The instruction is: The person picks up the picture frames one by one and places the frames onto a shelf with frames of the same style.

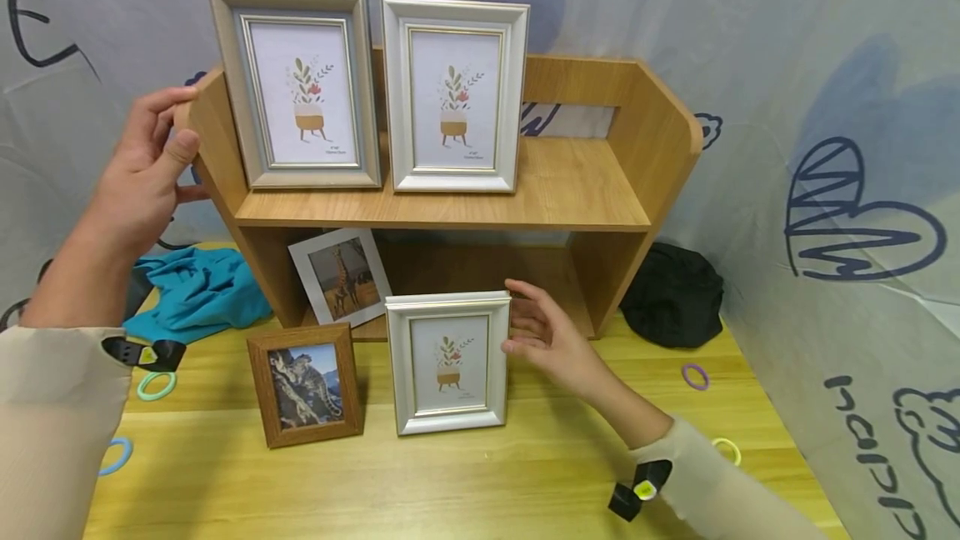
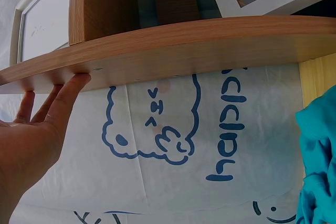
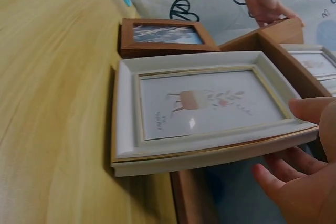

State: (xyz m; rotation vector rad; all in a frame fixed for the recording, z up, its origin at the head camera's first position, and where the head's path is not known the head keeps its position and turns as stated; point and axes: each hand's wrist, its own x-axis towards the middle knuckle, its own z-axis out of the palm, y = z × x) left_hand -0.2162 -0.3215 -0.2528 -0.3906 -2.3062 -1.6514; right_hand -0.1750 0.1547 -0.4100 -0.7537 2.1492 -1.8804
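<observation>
In the head view my left hand (image 1: 146, 165) touches the upper front corner of the wooden shelf's left side panel (image 1: 212, 140). The left wrist view shows straight fingers against the panel's outer face. My right hand (image 1: 551, 340) is at the right edge of a white picture frame (image 1: 397, 365) standing upright on the table before the shelf. In the right wrist view its thumb overlaps the frame's corner, and its loosely spread fingers lie just past the edge. Beside that frame stands a brown wooden frame (image 1: 351, 398) with an animal photo.
A champagne-coloured frame (image 1: 371, 107) and another white frame (image 1: 390, 98) stand on the upper shelf. A tilted giraffe photo frame (image 1: 303, 265) is below. Teal cloth (image 1: 202, 294) lies left, black cloth (image 1: 671, 294) right. Coloured rings, including a purple one (image 1: 686, 368), lie on the table.
</observation>
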